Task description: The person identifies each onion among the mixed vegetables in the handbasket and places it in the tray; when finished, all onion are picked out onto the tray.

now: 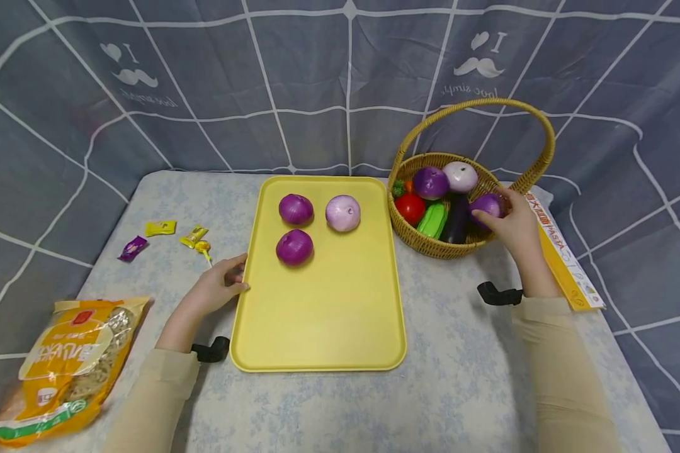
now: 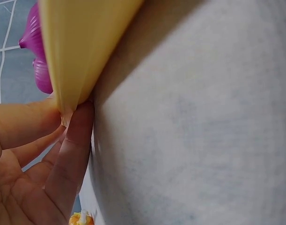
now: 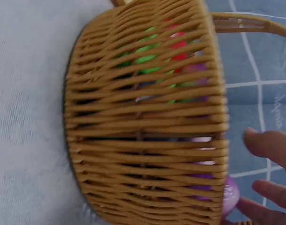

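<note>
My left hand (image 1: 220, 286) pinches the left rim of a yellow tray (image 1: 317, 321); in the left wrist view the thumb lies on one side of the rim and fingers (image 2: 77, 145) on the other. Two purple onions (image 1: 294, 247) and a paler onion (image 1: 342, 213) sit on the tray's far half. Over the right side of a wicker basket (image 1: 430, 245), my right hand (image 1: 515, 220) reaches round another purple onion (image 1: 487, 207). In the right wrist view its fingers are spread, the thumb apart from that onion (image 3: 231, 194) and a fingertip at it.
The basket also holds a purple onion (image 1: 430, 183), a pale onion (image 1: 460, 177), a tomato (image 1: 410, 208), an eggplant (image 1: 456, 220) and a green vegetable (image 1: 433, 220). Its tall handle (image 1: 476, 104) arches overhead. A pasta box (image 1: 566, 251), wrapped candies (image 1: 160, 228), a lollipop (image 1: 203, 246) and an orange food bag (image 1: 73, 358) lie around.
</note>
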`<state>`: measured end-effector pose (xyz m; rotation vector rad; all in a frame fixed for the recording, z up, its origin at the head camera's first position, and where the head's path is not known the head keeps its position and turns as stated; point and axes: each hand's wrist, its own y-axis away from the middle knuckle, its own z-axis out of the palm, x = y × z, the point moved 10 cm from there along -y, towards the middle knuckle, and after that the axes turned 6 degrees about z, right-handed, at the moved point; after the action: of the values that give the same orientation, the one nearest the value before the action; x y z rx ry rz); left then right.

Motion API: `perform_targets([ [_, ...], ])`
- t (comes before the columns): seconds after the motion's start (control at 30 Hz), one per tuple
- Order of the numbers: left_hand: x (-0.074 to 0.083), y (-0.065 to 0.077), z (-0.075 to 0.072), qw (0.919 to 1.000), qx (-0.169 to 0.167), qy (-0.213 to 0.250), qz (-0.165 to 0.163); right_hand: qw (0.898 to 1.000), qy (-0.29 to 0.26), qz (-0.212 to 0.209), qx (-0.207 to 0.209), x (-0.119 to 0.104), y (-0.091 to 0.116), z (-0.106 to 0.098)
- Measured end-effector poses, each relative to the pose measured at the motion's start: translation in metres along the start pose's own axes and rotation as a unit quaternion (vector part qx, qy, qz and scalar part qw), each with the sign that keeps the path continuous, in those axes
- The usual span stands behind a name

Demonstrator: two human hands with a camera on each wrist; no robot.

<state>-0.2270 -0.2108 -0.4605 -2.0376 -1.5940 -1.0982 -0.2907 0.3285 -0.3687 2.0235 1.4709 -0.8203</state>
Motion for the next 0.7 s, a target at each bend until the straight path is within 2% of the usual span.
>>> perform_targets([
  [0.17,-0.001,0.000,0.000,1.0000,0.000,0.000,-0.005,0.992,0.117,-0.035,-0.036,-0.003,-0.011,0.015],
  [0.27,-0.002,-0.001,0.000,1.0000,0.001,-0.002,-0.009,0.983,0.173,-0.056,-0.033,-0.006,-0.015,0.021],
  [0.37,-0.001,-0.001,0.000,1.0000,0.002,-0.002,-0.008,0.977,0.200,-0.076,-0.016,-0.009,-0.014,0.023],
  [0.53,-0.001,-0.001,0.001,1.0000,0.000,0.004,-0.004,0.978,0.184,-0.095,0.023,-0.015,-0.009,0.017],
  [0.7,-0.001,-0.001,0.000,1.0000,0.002,0.002,-0.004,0.992,0.094,-0.079,0.033,-0.024,0.000,0.009],
])
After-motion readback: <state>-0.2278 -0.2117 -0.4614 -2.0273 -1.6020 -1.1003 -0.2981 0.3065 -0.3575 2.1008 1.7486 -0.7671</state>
